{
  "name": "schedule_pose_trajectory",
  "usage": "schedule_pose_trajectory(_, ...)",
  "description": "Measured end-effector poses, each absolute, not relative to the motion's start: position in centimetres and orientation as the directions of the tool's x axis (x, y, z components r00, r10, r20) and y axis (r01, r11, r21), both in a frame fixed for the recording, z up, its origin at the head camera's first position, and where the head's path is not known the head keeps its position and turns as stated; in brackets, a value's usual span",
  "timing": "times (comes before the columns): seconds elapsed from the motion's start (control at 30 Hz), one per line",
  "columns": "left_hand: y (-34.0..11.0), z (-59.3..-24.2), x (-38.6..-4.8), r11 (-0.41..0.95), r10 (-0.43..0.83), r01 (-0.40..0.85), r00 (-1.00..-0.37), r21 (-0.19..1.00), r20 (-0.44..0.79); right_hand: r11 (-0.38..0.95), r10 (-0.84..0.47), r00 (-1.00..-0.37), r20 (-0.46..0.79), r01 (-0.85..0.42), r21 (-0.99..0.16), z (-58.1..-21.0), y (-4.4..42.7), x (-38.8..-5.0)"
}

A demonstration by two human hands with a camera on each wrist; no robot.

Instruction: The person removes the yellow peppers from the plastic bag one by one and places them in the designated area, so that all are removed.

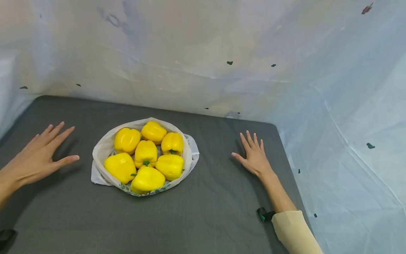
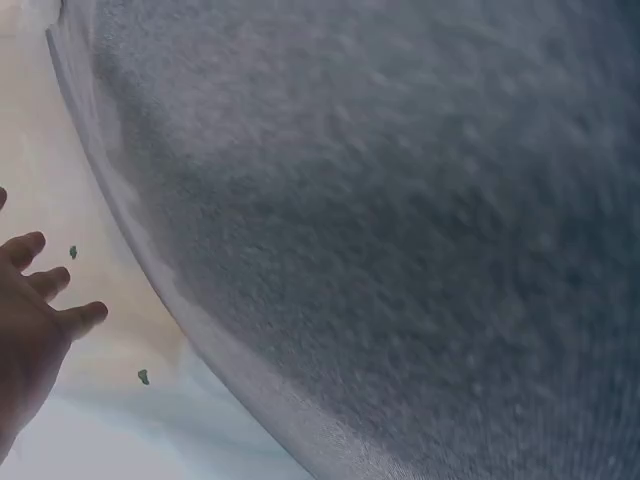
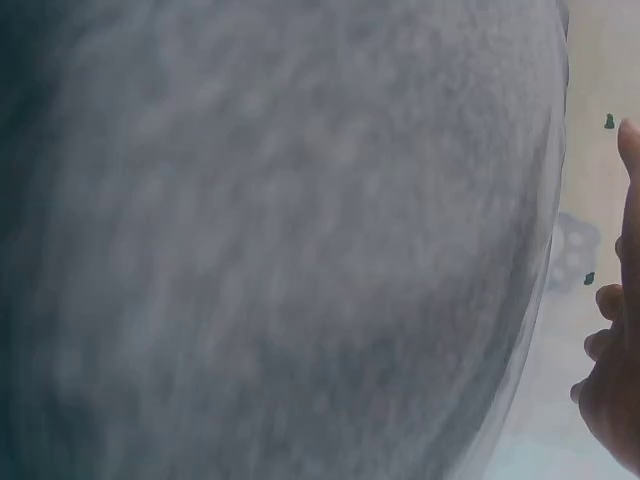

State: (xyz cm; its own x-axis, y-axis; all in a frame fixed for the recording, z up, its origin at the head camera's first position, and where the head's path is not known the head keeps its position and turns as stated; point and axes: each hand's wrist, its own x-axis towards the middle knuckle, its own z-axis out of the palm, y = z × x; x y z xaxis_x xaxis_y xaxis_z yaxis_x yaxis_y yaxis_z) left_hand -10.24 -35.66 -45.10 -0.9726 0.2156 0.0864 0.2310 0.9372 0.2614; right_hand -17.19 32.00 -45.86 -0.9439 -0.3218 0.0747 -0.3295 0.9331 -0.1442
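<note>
Several yellow bell peppers (image 1: pixel 146 153) lie together in a white cloth bag (image 1: pixel 102 150) whose mouth is spread wide; a green leaf print shows along its near rim. To the left of the bag my left hand (image 1: pixel 41 155) hovers over the table with fingers spread, holding nothing. My right hand (image 1: pixel 255 157) is right of the bag, fingers straight and apart, also holding nothing. In the left wrist view the left hand (image 2: pixel 30 330) appears at the left edge, and the right wrist view catches part of the right hand (image 3: pixel 615 370). Neither hand touches the bag.
A dark grey cloth-covered table (image 1: pixel 190 218) lies under everything. Pale plastic sheeting (image 1: pixel 196 53) with small dark marks rises behind the table and along its right side. A dark strap piece (image 1: pixel 265 214) sits at the right sleeve.
</note>
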Motion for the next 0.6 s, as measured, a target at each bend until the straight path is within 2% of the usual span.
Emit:
schedule_pose_trajectory(0.27,-34.8,-44.4,-10.2,0.902,0.234,0.256,-0.966,0.348,0.106,0.908,-0.365,-0.921,0.14,-0.385,-0.168,-45.8,30.7,-17.3)
schedule_pose_trajectory(0.6,-33.0,-44.2,-10.2,0.883,0.22,0.215,-0.975,0.417,0.037,0.858,-0.41,-0.894,0.184,-0.446,-0.255,-45.2,28.7,-17.3)
